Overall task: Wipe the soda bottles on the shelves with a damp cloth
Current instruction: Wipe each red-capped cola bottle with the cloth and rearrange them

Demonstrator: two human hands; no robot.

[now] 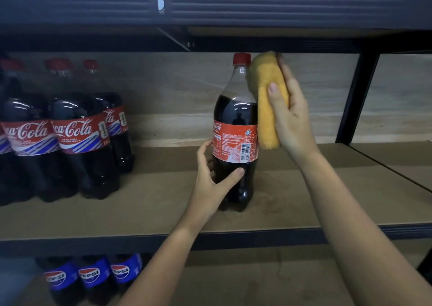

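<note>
A Coca-Cola bottle [236, 128] is standing upright alone on the middle shelf [304, 188]. The left hand [211, 179] is gripping its lower body, thumb and fingers curled round it. The right hand [292, 118] is clasping a folded yellow cloth [266, 95], holding it against the bottle's right side. 3 Pepsi bottles [91, 275] are sitting below.

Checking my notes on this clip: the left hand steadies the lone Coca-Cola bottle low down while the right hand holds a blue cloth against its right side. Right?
Not quite: the cloth is yellow, not blue, as the head view shows. The left hand does steady the lone Coca-Cola bottle low down, and the right hand holds the cloth against its right side.
</note>
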